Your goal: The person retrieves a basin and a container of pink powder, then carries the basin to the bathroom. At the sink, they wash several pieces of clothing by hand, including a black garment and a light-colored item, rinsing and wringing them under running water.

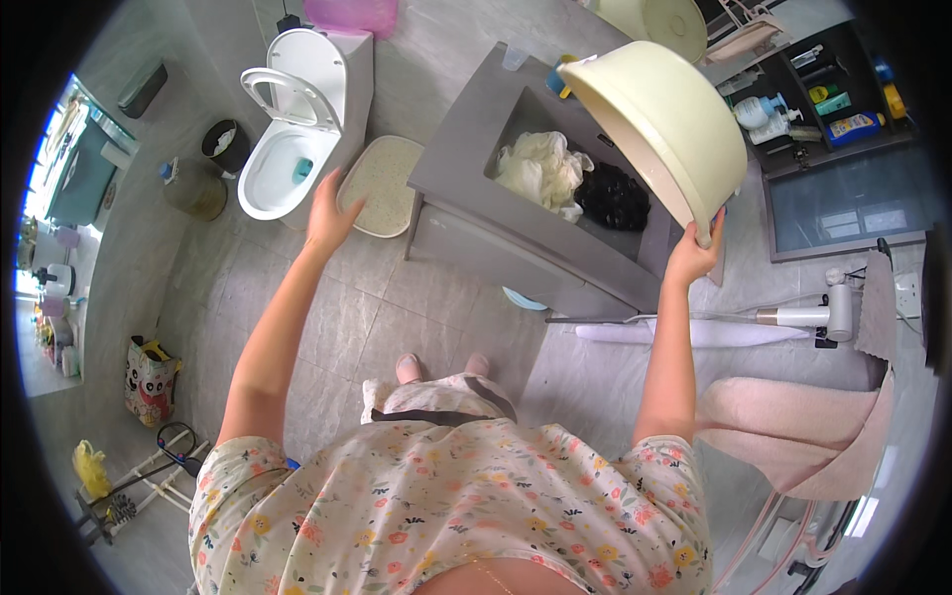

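Note:
My right hand [695, 256] grips the near rim of a large cream plastic basin [669, 111]. The basin is tipped on its side above the right part of a grey washbasin cabinet [454, 167]. In the cabinet's rectangular sink lies a crumpled whitish bundle [543, 171], with a crumpled black bundle [613, 195] touching it on the right. Whether these are cloth or plastic bags I cannot tell. My left hand [332, 212] is raised with fingers apart and nothing in it, between the toilet and the cabinet. Part of the sink is hidden behind the basin.
A white toilet [279, 175] stands with its lid raised, beside a speckled oval-cornered lidded bin [381, 186]. Left of it are a black waste bin [227, 147] and a large bottle [195, 192]. A hair dryer [811, 316] and pink towel [803, 435] hang at right.

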Demonstrator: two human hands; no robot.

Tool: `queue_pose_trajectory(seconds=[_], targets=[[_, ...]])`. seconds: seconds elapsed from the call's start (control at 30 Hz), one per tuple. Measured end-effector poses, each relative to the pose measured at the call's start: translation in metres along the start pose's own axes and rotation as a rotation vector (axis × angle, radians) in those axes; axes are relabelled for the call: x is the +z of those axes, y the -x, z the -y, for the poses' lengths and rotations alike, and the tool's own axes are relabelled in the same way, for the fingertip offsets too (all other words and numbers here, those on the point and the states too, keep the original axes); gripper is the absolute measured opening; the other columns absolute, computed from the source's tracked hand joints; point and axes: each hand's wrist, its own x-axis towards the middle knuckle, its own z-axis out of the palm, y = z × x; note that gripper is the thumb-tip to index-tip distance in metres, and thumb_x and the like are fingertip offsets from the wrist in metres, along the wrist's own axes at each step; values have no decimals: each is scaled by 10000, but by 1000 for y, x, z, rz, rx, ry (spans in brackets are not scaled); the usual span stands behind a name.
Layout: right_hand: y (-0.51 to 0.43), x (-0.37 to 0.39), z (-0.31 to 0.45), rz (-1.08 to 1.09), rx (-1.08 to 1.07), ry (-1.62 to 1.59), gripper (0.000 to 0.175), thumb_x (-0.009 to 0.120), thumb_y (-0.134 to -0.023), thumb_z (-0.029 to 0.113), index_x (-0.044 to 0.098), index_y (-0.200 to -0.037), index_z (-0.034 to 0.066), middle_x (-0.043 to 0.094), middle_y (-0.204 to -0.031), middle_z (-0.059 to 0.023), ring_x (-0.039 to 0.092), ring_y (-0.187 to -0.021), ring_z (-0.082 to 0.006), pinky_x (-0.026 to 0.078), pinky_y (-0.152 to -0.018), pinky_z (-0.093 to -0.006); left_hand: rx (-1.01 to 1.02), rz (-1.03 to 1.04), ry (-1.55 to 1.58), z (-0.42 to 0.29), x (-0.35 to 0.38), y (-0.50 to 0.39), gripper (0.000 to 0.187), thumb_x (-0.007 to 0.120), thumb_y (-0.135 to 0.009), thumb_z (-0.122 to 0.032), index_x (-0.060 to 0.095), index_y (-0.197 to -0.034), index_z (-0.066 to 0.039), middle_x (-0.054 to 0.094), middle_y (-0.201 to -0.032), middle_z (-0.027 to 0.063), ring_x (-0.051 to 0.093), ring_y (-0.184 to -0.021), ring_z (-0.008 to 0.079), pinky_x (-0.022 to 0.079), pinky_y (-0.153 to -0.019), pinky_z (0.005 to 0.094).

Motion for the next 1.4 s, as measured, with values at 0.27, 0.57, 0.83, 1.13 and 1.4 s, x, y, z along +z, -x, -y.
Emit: queue_pose_trajectory(seconds=[0.27, 0.57, 0.83, 1.13, 1.4], targets=[[8, 35, -105, 7, 103, -115, 349, 693, -831, 154, 629, -1129, -17, 671, -1032, -156, 648, -870, -307, 516, -733, -429, -907, 290, -629, 172, -74, 229, 778, 729, -804, -374, 379, -1397, -12, 362, -1455, 248, 309, -1379, 380, 375, -1080, 441], [86, 72, 29, 986, 1256, -989, 334, 663, -847, 47, 553, -1140, -66, 638, -1072, -154, 652, -954, -241, 587, -854, -334, -1544, -189, -251, 155, -98, 518, 403, 635, -781, -284, 672, -1034, 27, 678, -1052, 228, 680, -959, 325, 538, -822, 411], [300, 183, 238, 1591, 1362, -698, 309, 694, -797, 21, 579, -1083, -4, 655, -1004, -102, 660, -895, -237, 580, -788, -321, -1850, -376, 77, 160, -66, 678, 451, 686, -750, -355, 703, -980, 32, 682, -1041, 230, 682, -937, 350, 535, -796, 410], [583, 316, 481, 2034, 1128, -412, 238, 675, -826, 110, 578, -1036, 53, 640, -990, -93, 658, -825, -231, 587, -717, -338, -2119, -864, 579, 196, -115, 738, 372, 741, -705, -345, 739, -863, -8, 716, -924, 182, 684, -884, 342, 522, -827, 420], [791, 394, 658, 2188, 914, -57, 299, 602, -866, 213, 562, -1073, 0, 678, -939, -169, 693, -795, -297, 611, -641, -315, -2298, -648, 466, 186, -138, 751, 771, 784, -651, -240, 502, -1341, -42, 548, -1336, 177, 576, -1161, 322, 505, -931, 393]])
